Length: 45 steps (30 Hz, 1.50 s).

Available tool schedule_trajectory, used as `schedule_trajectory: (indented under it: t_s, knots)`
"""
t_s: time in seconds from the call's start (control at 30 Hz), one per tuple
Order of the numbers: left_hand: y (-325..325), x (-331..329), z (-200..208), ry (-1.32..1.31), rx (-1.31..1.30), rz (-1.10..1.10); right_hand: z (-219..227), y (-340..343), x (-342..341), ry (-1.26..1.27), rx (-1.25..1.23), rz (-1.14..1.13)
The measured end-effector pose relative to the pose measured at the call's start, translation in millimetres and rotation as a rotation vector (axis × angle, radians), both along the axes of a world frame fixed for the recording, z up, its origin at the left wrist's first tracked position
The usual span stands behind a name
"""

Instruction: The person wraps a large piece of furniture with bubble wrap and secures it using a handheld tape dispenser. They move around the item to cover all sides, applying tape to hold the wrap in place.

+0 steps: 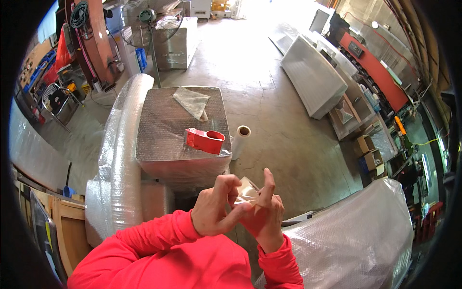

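Observation:
Between my two hands, above the floor, is a shiny, see-through, pale object (247, 189) that looks like a roll of clear packing tape. My left hand (211, 204) grips its near left side, thumb stretched across toward the right. From the other side my right hand (264, 209) holds it, with the index finger raised; part of the roll is hidden behind the fingers. Ahead of the hands, a red tape dispenser (204, 140) lies on top of a bubble-wrapped box (159, 120). A crumpled piece of bubble wrap (193, 102) rests farther back on that same box.
Long bubble wrap rolls (126, 159) stand left of the box. Beside its right side is an upright roll of clear film (240, 139). A large wrapped piece (356, 236) sits close on my right. Farther off are a wrapped panel (313, 74) and a standing fan (150, 24).

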<state>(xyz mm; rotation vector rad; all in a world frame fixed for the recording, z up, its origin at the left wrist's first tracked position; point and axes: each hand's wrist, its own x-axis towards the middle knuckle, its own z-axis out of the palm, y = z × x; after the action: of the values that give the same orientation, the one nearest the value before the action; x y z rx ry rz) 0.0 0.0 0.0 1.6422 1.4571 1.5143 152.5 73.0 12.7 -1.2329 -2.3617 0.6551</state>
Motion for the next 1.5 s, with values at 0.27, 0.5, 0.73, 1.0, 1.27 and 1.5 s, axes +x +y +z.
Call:
schedule_trajectory:
  t_s: [0.27, 0.5, 0.73, 1.0, 1.27, 1.5]
  knots:
    - [10, -51, -14, 0.229, -0.334, -0.237, -11, 2, 10, 0.024, 0.121, 0.306]
    - [-2, -47, -8, -0.006, -0.509, -0.389, -33, -3, 19, 0.017, -0.034, 0.336]
    - [-5, -50, -33, -0.366, -0.576, -0.489, -38, 0, 15, 0.103, -0.045, 0.381]
    - [-9, -46, -34, -0.067, -0.395, -0.274, -55, -4, 20, 0.345, -0.093, 0.294]
    - [-14, -41, -42, -0.25, -0.363, -0.277, -38, 4, -4, 0.029, -0.207, 0.247]
    - [-19, -51, -39, -0.448, -0.357, -0.142, -61, 26, -28, 0.089, -0.061, 0.294]
